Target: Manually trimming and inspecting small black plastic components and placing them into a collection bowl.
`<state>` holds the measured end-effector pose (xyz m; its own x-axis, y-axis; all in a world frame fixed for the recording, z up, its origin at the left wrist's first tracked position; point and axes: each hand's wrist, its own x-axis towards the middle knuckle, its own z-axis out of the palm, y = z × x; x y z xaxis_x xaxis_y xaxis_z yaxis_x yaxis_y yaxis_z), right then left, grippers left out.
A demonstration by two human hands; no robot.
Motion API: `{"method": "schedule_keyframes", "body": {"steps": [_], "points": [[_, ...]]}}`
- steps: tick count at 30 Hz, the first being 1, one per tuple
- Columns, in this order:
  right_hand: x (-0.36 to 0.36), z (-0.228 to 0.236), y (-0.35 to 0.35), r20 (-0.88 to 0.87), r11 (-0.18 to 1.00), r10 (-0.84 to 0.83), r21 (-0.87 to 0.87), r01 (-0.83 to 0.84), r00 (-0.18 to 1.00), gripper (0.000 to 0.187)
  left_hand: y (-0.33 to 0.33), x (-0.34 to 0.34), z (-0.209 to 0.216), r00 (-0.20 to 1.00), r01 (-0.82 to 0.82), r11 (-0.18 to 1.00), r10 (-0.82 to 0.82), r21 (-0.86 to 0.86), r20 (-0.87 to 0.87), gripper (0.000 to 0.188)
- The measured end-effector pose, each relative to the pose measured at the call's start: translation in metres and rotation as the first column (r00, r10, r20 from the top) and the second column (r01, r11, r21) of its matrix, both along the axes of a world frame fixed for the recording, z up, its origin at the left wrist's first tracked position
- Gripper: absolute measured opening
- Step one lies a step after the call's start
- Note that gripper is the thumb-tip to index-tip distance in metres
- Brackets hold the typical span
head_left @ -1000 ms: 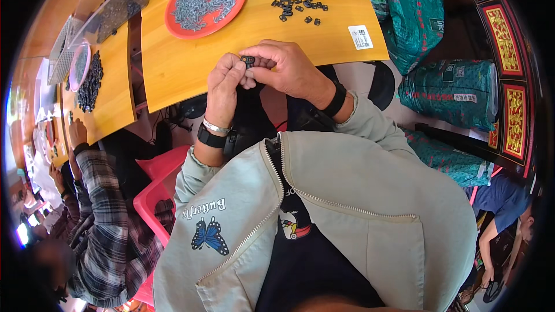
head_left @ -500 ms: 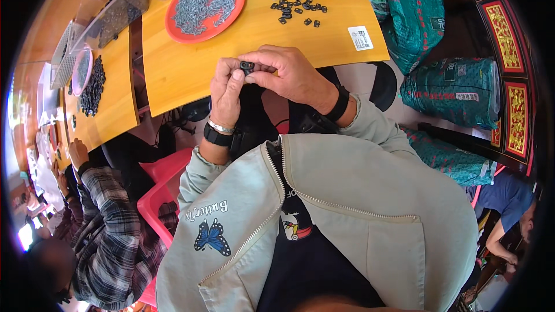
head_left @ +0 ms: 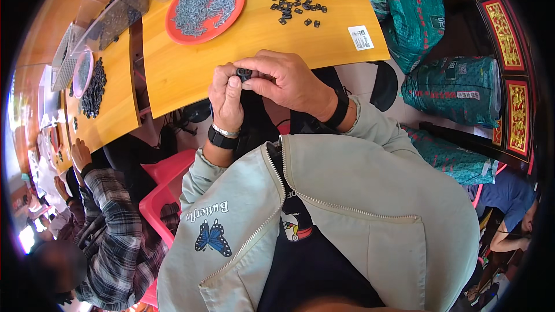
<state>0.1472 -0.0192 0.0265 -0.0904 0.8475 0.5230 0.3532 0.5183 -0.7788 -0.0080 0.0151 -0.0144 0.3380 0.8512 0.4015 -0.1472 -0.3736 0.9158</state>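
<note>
1. A yellow wood-toned worktop (head_left: 260, 46) fills the upper part of the view, with teal bags (head_left: 454, 95) and red-and-gold carved panels (head_left: 518, 118) to the right, and a pink chair (head_left: 155, 205) and a person in a plaid shirt (head_left: 113, 225) to the left.
2. The black piece (head_left: 244, 73) in the hands is small, dark and roughly oblong with rounded edges; its finer detail is too small to tell.
3. It sits between the fingertips of both hands, seen over the worktop's near edge.
4. The left hand (head_left: 224, 101) grips it from the left, thumb raised alongside; the right hand (head_left: 289, 81) pinches it from the right, index finger above and thumb below. The fingers of both are closed on it.
5. Beyond the hands, loose black pieces (head_left: 286, 7) lie scattered on the worktop, to the right of a red plate (head_left: 193, 40) heaped with slim grey metal bits (head_left: 199, 8).
6. A white label (head_left: 361, 38) with a square code and tiny, unreadable print is stuck near the worktop's right corner.
7. The bags carry printed characters and pale patches; the wearer's pale green jacket (head_left: 358, 185) shows upside-down lettering above a blue butterfly print (head_left: 213, 238).
</note>
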Motion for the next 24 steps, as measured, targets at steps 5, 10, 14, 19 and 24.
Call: {"method": "schedule_keyframes", "body": {"steps": [5,10,14,19,24], "points": [[0.001,0.001,-0.001,0.008,1.000,-0.019,0.020,0.018,1.000,0.032,-0.002,0.004,0.001,0.996,0.069,0.987,-0.059,-0.142,0.068,0.019],[0.004,0.002,-0.002,0.010,0.999,-0.035,-0.026,0.035,0.999,0.032,-0.003,0.009,0.008,0.988,0.102,0.966,-0.070,-0.237,0.138,0.018],[0.005,0.000,-0.003,-0.003,0.998,-0.038,-0.055,0.038,0.999,0.032,-0.003,0.011,0.014,0.976,0.188,0.919,-0.135,-0.347,0.170,0.021],[0.008,0.001,-0.003,0.156,0.998,-0.055,-0.029,0.060,0.986,0.034,-0.004,0.013,0.015,0.982,0.172,0.887,-0.123,-0.428,0.141,0.020],[0.009,-0.004,-0.001,0.219,0.998,-0.057,-0.019,0.062,0.974,0.034,-0.002,0.014,0.012,0.973,0.212,0.859,-0.143,-0.466,0.179,0.020]]}}
